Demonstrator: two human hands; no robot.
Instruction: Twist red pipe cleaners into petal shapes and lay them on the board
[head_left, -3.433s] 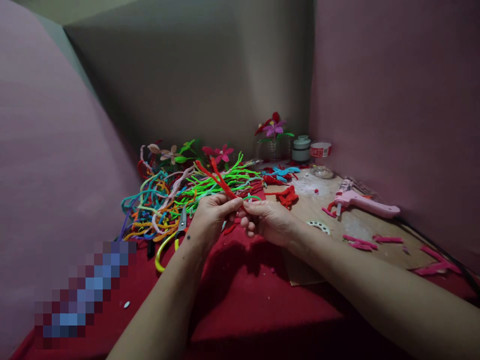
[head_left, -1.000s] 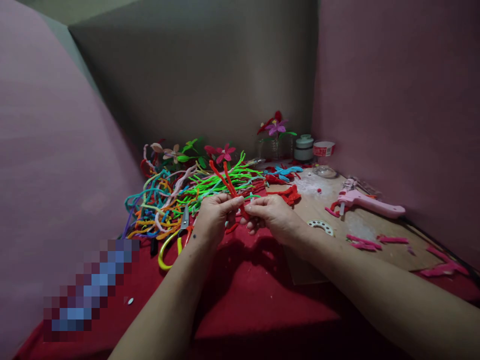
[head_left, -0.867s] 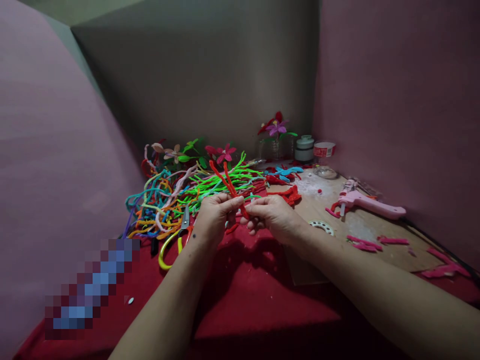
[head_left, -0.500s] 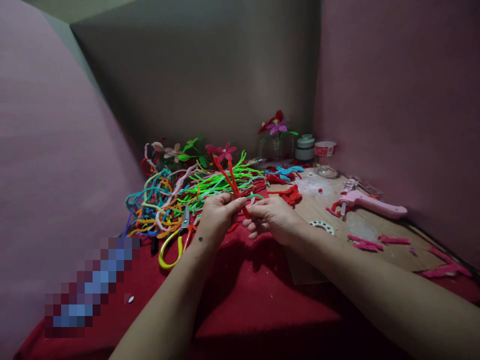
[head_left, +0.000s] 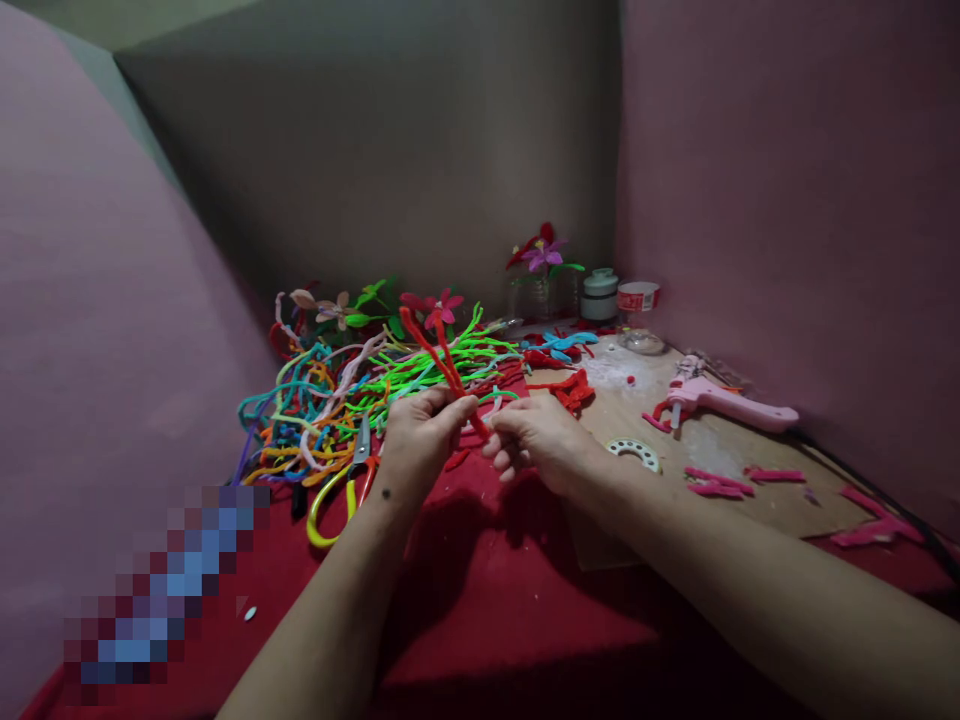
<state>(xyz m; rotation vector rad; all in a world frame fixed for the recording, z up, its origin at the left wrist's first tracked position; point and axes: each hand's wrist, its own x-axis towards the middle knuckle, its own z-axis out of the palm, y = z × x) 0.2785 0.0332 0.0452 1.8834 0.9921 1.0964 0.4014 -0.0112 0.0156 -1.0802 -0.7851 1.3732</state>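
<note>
Between my hands is a red pipe cleaner point(head_left: 452, 375), its two long ends spreading upward in a narrow V. My left hand point(head_left: 426, 430) pinches it around the middle with thumb and fingers. At its lower end, the fingertips of my right hand point(head_left: 536, 437) are closed on the short red tip. Behind the hands lies a heap of bright green pipe cleaners point(head_left: 420, 372). Scissors point(head_left: 364, 445) with yellow and orange handles rest just left of my left wrist.
A pink glue gun point(head_left: 739, 405) lies on the brown board point(head_left: 645, 510) at right, near pink pipe cleaner pieces point(head_left: 720, 483) and a white ring with holes point(head_left: 634, 455). Pipe-cleaner flowers point(head_left: 442, 305), a lidded jar point(head_left: 599, 295) and a cup point(head_left: 639, 297) stand at the back.
The view has shifted slightly, so most things appear a little further left. Both hands keep hold of the red pipe cleaner, with the right fingertips slightly further from the left hand.
</note>
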